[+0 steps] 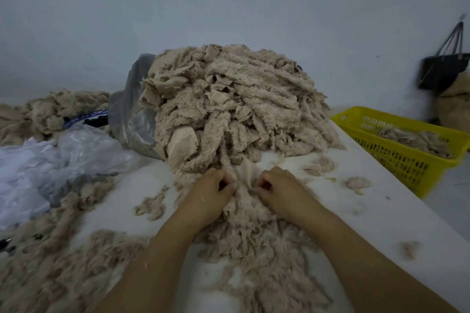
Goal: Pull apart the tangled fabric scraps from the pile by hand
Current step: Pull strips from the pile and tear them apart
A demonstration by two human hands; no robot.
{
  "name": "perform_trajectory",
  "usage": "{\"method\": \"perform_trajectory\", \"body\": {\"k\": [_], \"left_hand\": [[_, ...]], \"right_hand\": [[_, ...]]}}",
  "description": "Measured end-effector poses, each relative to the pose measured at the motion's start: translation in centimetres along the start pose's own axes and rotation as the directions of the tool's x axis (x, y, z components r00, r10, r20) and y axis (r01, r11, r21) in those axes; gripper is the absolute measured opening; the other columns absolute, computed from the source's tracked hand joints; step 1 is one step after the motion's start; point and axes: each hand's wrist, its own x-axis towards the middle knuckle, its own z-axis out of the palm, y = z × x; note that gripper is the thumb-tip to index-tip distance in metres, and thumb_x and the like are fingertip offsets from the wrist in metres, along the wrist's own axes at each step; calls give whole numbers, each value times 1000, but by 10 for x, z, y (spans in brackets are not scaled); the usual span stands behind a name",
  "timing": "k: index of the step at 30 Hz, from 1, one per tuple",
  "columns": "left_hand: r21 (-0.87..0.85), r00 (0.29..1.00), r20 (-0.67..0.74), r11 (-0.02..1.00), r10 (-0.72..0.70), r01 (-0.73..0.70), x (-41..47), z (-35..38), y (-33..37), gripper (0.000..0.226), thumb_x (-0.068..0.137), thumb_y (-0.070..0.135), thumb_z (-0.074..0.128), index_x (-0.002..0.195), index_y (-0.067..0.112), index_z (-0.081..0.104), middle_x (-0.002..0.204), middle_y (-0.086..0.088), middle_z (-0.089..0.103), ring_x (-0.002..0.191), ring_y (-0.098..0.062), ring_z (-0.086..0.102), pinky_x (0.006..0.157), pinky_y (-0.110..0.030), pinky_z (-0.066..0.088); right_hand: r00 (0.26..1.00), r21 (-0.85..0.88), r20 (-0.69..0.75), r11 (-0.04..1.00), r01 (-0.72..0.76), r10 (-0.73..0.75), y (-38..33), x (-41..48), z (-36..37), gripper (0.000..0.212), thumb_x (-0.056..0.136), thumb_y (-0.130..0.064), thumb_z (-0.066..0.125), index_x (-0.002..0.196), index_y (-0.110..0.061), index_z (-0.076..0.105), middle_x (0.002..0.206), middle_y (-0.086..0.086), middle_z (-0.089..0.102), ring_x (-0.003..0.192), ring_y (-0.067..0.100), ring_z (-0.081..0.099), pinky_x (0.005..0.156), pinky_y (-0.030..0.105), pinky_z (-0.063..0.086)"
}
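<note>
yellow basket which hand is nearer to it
Right. The right hand pinches the scrap on the side toward the yellow basket; the left hand pinches it on the far side, farther from the basket.

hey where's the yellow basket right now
In the head view the yellow basket sits at the right edge of the white table, right of the big scrap pile and below the dark bag on the wall.

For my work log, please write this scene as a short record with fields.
left hand: pinches scrap
right hand: pinches same scrap
pile: tall, behind hands, on table
basket: yellow, right of pile, some fabric inside
bags: plastic, left of pile
table: white, loose fluff scattered
</note>
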Motion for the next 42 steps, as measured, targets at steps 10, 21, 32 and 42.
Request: {"method": "perform_trajectory", "body": {"k": [10,21,32,42], "left_hand": [[42,991,-136,999,-13,19,0,1,3,18,100,36,54,93,20,60,106,2,60,104,-19,57,89,-40,50],[-373,974,-159,904,162,-212,-16,2,27,31,96,46,58,71,27,63,59,15,58,54,2,53,50,-12,42],[-993,978,111,30,-176,118,-11,-18,32,31,92,30,60,110,10,74,103,-12,76,91,-22,75,68,-33,60],[-998,995,33,43,-91,37,-10,-6,40,37,104,24,43,131,2,55,120,-14,71,112,-24,69,82,-31,59]], "right_hand": [[940,975,-57,221,-20,337,-15,-9,-40,20,103,-29,49,87,-20,56,73,-3,66,62,13,62,54,28,53],[929,796,-235,605,14,287,-28,-13,-40,16,101,-37,51,93,-25,58,96,22,62,75,28,56,68,45,52],[963,807,-176,590,22,205,-23,-15,-36,57,79,-75,51,91,-20,58,58,-7,43,47,10,32,44,21,31],[968,485,-237,853,196,-87,-50,-17,-13,31,93,-61,37,73,-41,49,63,-17,50,56,2,43,52,19,34]]}}
